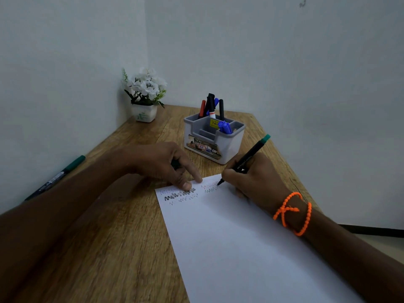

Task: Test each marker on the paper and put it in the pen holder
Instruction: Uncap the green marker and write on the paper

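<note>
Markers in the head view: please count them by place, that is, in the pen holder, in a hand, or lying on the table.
In the pen holder: 6
In the right hand, green-capped marker: 1
Lying on the table, green marker: 1
Total: 8

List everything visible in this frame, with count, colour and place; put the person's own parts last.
paper: one, white, on the table, zigzag test marks at its far end
pen holder: one, grey, beyond the paper, holding several markers
held marker: one, black with green end, tip on the paper
loose marker: one, black and green, table's left edge
flower pot: one, white, far corner
table: one, wooden
bracelet: one, orange, right wrist
left hand: pressing the paper
right hand: gripping the held marker
</note>
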